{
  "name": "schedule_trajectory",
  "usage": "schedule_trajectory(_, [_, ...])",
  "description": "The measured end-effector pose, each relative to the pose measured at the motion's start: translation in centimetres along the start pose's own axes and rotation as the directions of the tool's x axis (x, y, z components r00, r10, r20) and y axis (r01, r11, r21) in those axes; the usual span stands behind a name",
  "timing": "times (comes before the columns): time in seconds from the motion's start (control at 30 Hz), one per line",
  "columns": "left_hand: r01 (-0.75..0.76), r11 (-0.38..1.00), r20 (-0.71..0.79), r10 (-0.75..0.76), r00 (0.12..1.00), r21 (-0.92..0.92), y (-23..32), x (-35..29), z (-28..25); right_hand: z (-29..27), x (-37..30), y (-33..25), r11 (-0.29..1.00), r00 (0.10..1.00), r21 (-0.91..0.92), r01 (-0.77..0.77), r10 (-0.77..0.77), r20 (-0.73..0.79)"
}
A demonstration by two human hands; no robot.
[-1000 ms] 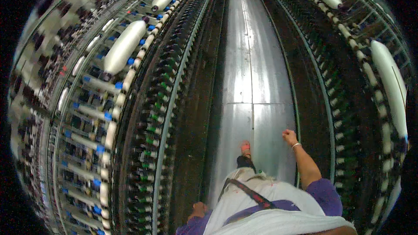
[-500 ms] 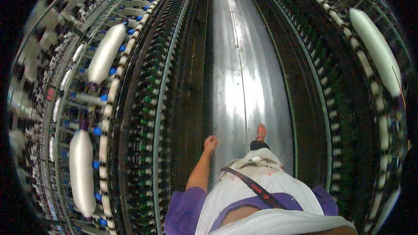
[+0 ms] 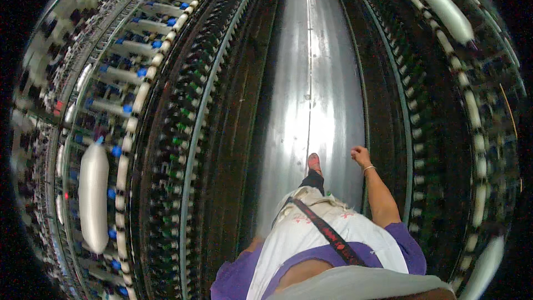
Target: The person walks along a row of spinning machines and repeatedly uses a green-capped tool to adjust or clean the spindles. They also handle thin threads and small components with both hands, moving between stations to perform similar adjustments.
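My right hand [image 3: 360, 156] swings out in front of me over the right side of the metal aisle floor [image 3: 327, 100], its fingers loosely curled in and nothing visible in them. A thin light bracelet circles that wrist. Of my left arm only the purple sleeve [image 3: 236, 261] and a bit of forearm beside my body show; the left hand itself is hidden. I wear a white apron [image 3: 322, 216] with a dark, red-marked strap [image 3: 327, 233] across it. One foot in a reddish shoe [image 3: 314, 162] is on the floor ahead.
Long spinning machines line both sides of the aisle, with rows of bobbins [image 3: 183, 139] along the left one. White roving spools hang at the left [image 3: 93, 197] and at the right [image 3: 447, 14]. Dark machine ledges [image 3: 233, 133] border the floor.
I have walked forward along the aisle, and the hanging spools have slid back past me. My left hand has swung back out of view; my right hand has come forward into view.
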State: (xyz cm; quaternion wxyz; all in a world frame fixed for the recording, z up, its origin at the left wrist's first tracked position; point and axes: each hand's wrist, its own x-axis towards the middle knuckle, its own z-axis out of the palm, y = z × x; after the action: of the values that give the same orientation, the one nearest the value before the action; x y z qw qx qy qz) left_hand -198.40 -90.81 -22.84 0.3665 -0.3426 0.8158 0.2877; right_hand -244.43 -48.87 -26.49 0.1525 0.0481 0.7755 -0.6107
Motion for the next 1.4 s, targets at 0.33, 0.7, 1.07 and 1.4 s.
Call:
schedule_trajectory(0.33, [-0.157,0.983,-0.361,0.113,0.925,-0.095,37.5,33.9,-27.7,-8.8,16.2,-0.1,0.113,0.924,-0.934,0.340,0.143,0.354])
schedule_trajectory(0.7, [-0.886,0.464,-0.259,0.857,0.445,0.011,87.2,45.8,-55.0,-15.8,55.7,-5.2,0.369,0.847,-0.925,-0.088,0.516,0.125])
schedule_trajectory(1.07, [-0.840,0.533,-0.922,0.368,0.122,0.102,91.0,48.3,-98.5,6.9,110.8,-44.0,0.942,0.948,-0.174,0.288,-0.255,0.192])
schedule_trajectory(1.4, [0.053,0.920,-0.855,0.380,-0.353,0.387,96.6,55.9,-141.5,20.2,117.9,-56.7,0.837,0.731,-0.284,0.467,-0.186,0.656])
